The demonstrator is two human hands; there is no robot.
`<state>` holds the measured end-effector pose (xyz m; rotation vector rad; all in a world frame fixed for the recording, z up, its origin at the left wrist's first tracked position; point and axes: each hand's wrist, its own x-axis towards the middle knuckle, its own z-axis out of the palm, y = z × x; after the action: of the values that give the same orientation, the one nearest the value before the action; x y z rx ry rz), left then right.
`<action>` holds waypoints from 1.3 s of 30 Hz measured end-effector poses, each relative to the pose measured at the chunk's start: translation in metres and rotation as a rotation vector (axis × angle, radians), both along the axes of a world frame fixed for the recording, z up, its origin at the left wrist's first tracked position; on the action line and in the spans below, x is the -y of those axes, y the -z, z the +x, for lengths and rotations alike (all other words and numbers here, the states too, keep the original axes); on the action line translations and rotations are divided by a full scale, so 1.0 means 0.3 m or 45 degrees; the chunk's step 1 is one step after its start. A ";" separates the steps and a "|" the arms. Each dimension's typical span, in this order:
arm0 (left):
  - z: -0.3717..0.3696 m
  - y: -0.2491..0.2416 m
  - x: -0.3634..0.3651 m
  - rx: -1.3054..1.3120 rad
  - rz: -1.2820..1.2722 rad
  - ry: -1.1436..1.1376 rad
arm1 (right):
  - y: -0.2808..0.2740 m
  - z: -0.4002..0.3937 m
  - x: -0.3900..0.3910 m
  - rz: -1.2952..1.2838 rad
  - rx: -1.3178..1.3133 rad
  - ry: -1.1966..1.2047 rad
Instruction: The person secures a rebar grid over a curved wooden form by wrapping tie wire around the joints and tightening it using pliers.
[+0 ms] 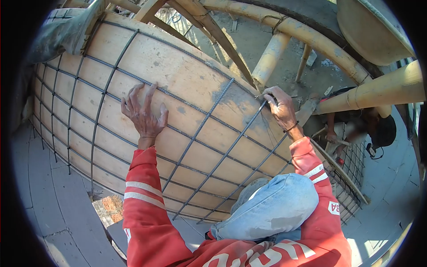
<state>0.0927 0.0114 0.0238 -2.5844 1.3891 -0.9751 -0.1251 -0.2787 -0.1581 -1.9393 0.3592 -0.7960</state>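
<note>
A grid of steel reinforcing bars [194, 139] lies over a pale curved plywood sheet [178, 80]. My left hand [144, 111] is open over the sheet, its fingers spread and fingertips near one long bar. At the board's upper edge, my right hand [281, 107] has its fingers curled around the end of a cross bar [242, 133]; the exact grip is partly hidden. Thin strands of wire [270, 133] hang below that hand. My bent knee in blue jeans [275, 204] rests against the lower part of the grid.
Bamboo poles [307, 33] and wooden props [213, 35] stand beyond the board. A basin [373, 31] is at upper right. Another person [356, 120] crouches at right beside a second bar mesh [351, 169]. Someone's trouser leg [62, 40] is at upper left. Grey boards [53, 196] form the floor.
</note>
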 end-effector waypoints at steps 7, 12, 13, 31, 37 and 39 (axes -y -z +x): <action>-0.016 -0.003 -0.015 -0.030 -0.213 0.168 | -0.014 0.014 -0.101 0.085 -0.043 0.302; -0.201 0.086 0.169 -0.540 -0.207 0.566 | 0.002 0.024 -0.156 0.095 -0.107 0.342; -0.254 0.108 0.253 -0.645 -0.110 0.660 | 0.015 0.026 -0.162 0.216 -0.138 0.357; -0.267 0.524 0.510 -0.734 -0.307 0.864 | 0.024 -0.094 -0.323 0.028 -0.516 0.620; -0.265 0.461 0.509 -0.812 -0.108 0.818 | 0.079 -0.087 -0.313 -0.120 -0.657 0.548; -0.268 0.475 0.514 -0.721 -0.133 0.805 | 0.074 -0.085 -0.314 -0.141 -0.553 0.553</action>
<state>0.0123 -0.1427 -0.1186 -2.6534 2.4488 -0.3273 -0.1506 -0.1845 -0.1803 -2.1663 1.0445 -0.6654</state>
